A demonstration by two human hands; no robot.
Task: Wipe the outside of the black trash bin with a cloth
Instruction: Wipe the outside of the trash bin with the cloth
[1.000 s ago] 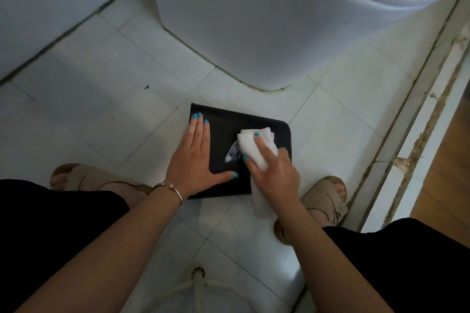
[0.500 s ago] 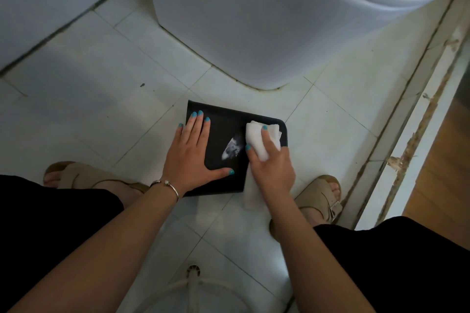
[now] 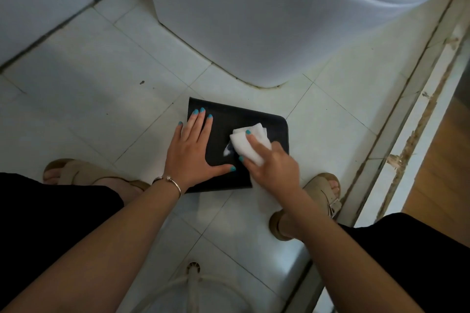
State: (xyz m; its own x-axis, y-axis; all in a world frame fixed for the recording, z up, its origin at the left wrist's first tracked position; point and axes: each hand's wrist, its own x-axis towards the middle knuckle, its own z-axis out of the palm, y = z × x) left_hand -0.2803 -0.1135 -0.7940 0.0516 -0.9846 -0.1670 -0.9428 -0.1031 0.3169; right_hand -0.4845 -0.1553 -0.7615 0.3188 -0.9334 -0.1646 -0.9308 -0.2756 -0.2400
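Head view: wiping is under way. One left hand [image 3: 189, 157] lies flat and unclenched on the black trash bin [image 3: 223, 122], steadying it on the floor. One right hand [image 3: 273, 169] grips one white cloth [image 3: 248, 146], pressing it onto the bin between both hands. Next, I judge, unwiped faces need sweeping.
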